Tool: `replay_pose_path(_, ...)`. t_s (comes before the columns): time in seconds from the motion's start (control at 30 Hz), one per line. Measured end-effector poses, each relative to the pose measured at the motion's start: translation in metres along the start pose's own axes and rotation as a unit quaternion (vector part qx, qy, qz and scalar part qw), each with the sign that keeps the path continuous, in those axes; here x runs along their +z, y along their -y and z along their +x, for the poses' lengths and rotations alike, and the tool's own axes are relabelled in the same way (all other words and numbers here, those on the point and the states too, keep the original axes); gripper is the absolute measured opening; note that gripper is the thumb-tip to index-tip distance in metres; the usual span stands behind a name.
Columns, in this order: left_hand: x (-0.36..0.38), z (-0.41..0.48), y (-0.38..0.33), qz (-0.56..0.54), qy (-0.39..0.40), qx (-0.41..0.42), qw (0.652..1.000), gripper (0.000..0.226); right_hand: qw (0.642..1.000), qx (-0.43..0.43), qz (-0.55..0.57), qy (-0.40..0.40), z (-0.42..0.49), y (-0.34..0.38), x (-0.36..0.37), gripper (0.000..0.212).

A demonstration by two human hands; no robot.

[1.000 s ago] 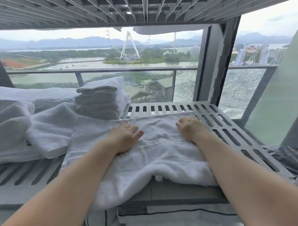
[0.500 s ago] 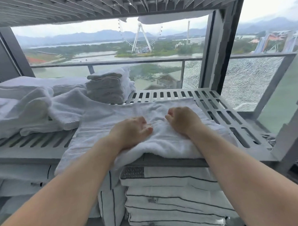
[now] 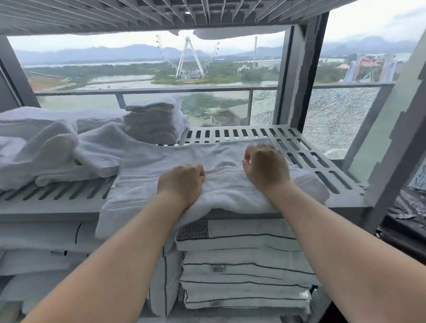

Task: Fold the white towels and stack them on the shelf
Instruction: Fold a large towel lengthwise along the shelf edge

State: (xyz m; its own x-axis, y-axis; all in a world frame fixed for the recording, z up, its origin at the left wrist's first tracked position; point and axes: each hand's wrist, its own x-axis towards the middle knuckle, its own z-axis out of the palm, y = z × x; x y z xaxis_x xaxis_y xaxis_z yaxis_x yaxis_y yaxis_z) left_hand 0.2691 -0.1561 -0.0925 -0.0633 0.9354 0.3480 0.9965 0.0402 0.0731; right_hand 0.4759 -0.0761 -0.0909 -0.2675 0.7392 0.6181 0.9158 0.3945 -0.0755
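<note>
**Both hands bunch a white towel on the slatted shelf**

Across the middle of the view runs a grey slatted shelf point(image 3: 303, 155), with a window behind it giving onto water, hills and a Ferris wheel point(image 3: 188, 58) at 12 o'clock. Below the shelf, at 6 o'clock, sits a stack of white linens with dark piping point(image 3: 244, 264). At 9 o'clock a loose heap of white towels point(image 3: 42, 152) lies on the shelf, and just beyond it, toward 11 o'clock, stands a neat pile of folded towels point(image 3: 155, 122). At centre a white towel point(image 3: 159, 160) is spread over the slats, its near edge hanging over the shelf's front lip. The left hand point(image 3: 181, 184) rests on it with fingers curled under, gathering a ridge of cloth. The right hand point(image 3: 265, 169), just beside it toward 3 o'clock, is likewise closed into a loose fist, knuckles up, pinching the same towel. The two hands are near each other but apart.
</note>
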Motion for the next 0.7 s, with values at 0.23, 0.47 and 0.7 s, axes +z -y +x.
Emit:
replay_pose_path(0.23,-0.003,-0.002,0.005,-0.025,0.014,-0.044,0.999,0.017,0.987,0.046,0.026,0.154,-0.029,0.005,-0.017,0.044)
replay_pose_path(0.47,-0.002,-0.003,0.013,0.047,-0.047,-0.056,0.996,0.014,0.974,0.114,0.041,0.194,-0.044,-0.014,-0.03,0.055)
replay_pose_path(0.7,-0.005,0.022,0.009,-0.046,0.081,-0.017,0.996,0.023,0.971,0.118,-0.015,0.206,-0.02,-0.035,-0.029,0.042)
